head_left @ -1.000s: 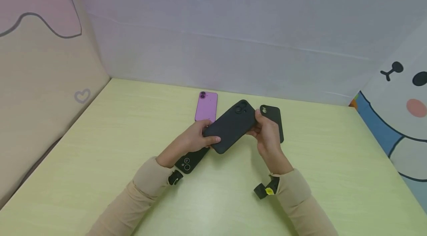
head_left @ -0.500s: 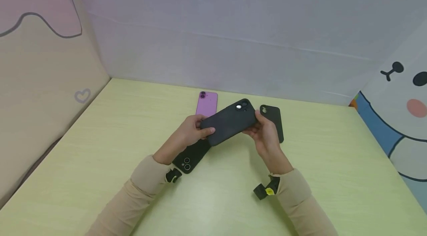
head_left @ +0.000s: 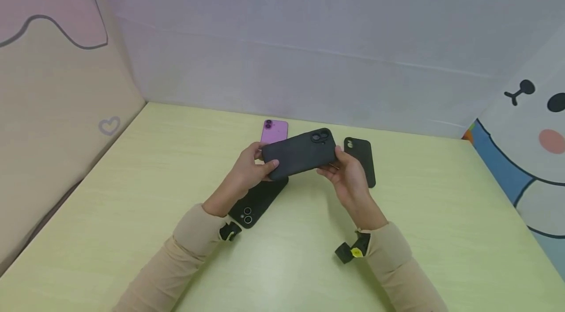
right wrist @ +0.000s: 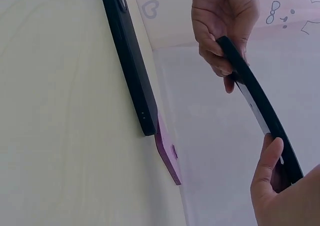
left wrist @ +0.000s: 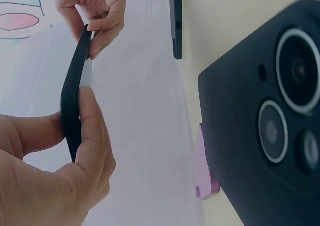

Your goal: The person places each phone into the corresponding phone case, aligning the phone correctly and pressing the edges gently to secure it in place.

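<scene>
I watch a black phone case (head_left: 300, 157) held up above the table (head_left: 282, 277), its camera corner toward the right end, the left end a little lower. At that left end, the person's left hand (head_left: 246, 170) has its grip pinching the case, thumb across the back. At its right end, the right hand (head_left: 350, 179) pinches too, thumb near the edge and fingers underneath.

Only my wrist feeds show the underside: a pale, glossy surface (right wrist: 254, 107) runs along it, and I can't tell what it is. From the head feed I see just the matte back.

Just beyond the held case's left end lies a purple phone (head_left: 275, 131), partly covered in the head view; the right wrist feed shows its lens bump from the side. Nearer the person than the case's left end, a black phone (head_left: 260, 204) lies aslant, partly under the left hand; my left wrist feed brings up its two ringed lenses and a smaller round spot. Right of the held case, a second black case (head_left: 363, 162) lies with its camera opening at the far end.
</scene>
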Available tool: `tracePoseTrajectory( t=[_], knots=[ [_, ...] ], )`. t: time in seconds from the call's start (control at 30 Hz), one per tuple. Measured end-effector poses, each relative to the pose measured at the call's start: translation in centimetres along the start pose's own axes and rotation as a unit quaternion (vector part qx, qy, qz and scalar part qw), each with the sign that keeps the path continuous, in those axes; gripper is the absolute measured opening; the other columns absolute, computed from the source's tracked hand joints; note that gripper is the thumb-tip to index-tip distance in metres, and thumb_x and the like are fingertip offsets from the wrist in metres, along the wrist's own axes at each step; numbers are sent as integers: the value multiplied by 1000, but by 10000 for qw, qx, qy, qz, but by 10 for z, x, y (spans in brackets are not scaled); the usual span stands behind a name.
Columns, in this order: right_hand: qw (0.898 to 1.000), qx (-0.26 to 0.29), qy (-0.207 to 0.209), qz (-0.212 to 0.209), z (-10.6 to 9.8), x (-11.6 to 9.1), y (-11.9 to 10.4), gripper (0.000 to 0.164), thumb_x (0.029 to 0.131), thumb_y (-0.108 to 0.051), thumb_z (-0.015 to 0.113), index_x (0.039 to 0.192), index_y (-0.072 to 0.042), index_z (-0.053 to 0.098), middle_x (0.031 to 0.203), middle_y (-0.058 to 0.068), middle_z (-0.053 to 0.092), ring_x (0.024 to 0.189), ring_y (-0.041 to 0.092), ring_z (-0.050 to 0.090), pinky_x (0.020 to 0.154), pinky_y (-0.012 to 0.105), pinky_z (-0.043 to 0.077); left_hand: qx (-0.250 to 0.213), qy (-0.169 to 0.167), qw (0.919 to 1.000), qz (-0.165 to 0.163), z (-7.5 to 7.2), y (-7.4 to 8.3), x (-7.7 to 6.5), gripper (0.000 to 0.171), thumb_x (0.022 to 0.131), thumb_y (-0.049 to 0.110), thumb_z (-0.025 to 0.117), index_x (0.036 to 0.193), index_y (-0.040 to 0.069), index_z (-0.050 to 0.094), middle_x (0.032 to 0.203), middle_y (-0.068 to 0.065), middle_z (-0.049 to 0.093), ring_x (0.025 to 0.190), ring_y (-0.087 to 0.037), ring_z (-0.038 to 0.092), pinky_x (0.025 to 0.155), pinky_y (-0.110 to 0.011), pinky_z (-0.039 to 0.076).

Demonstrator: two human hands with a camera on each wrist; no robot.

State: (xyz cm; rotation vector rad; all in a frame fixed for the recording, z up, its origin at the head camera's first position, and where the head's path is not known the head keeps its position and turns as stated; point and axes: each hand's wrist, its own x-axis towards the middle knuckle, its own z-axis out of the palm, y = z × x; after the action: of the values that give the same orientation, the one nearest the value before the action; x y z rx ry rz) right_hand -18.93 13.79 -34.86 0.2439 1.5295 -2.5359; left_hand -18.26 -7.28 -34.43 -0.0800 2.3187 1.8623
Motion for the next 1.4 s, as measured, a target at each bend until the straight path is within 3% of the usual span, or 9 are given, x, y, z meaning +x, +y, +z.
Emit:
tracePoseTrajectory(
  t=[0.2,0.4,0.63,0.9,1.03,1.17,1.27,1.4],
  knots=[
    [9976,-615,-29,-326,2,-1,1,23,99,-26,37,99,-9,52,72,-2,65,64,14,64,64,27,52,-86,167,9997,170,-1,3,-2,53,86,2,60,134,4,38,109,-20,55,71,-15,58,67,-28,55],
    [9813,-1758,193,-761,3,-2,3,37,98,-32,40,108,0,56,76,-6,60,66,9,60,67,25,52,-90,89,9999,117,-6,4,-2,52,88,2,58,135,4,37,110,-20,56,71,-14,60,68,-29,54],
    [9812,-1691,314,-880,1,1,2,29,96,-29,44,94,-1,54,73,-5,47,62,4,46,60,19,41,297,-235,9990,249,-6,5,-5,49,86,1,59,132,5,42,106,-20,57,71,-15,62,70,-30,54],
    [9716,-2052,482,-1079,-3,3,3,29,95,-30,48,86,-4,53,68,-5,32,65,8,31,61,22,30,553,-371,9971,378,-9,6,-6,48,85,3,61,130,9,46,98,-16,54,68,-15,60,63,-26,53],
    [9723,-2006,594,-1038,-3,3,3,34,94,-31,49,93,2,56,86,-4,45,85,7,39,70,21,34,587,-414,9966,406,-9,6,-6,47,85,3,62,129,10,48,96,-16,53,67,-15,60,62,-26,52],
    [9699,-2079,790,-987,-3,3,3,43,93,-32,51,113,5,58,116,1,51,111,6,40,90,22,37,577,-464,9964,417,-9,7,-7,48,84,2,62,129,10,47,96,-15,52,67,-16,59,64,-27,53],
    [9637,-2221,1012,-1081,-3,3,3,46,92,-33,53,113,7,60,104,0,58,108,8,44,91,23,39,569,-492,9963,418,-9,7,-7,48,84,2,62,129,9,48,96,-15,52,67,-16,59,64,-27,53],
    [9565,-2343,1248,-1210,-3,3,3,44,91,-34,55,98,9,63,64,-8,50,83,10,42,71,21,38,577,-487,9964,383,-9,7,-7,47,84,2,62,129,9,48,96,-15,53,67,-15,58,64,-27,53]
  ],
)
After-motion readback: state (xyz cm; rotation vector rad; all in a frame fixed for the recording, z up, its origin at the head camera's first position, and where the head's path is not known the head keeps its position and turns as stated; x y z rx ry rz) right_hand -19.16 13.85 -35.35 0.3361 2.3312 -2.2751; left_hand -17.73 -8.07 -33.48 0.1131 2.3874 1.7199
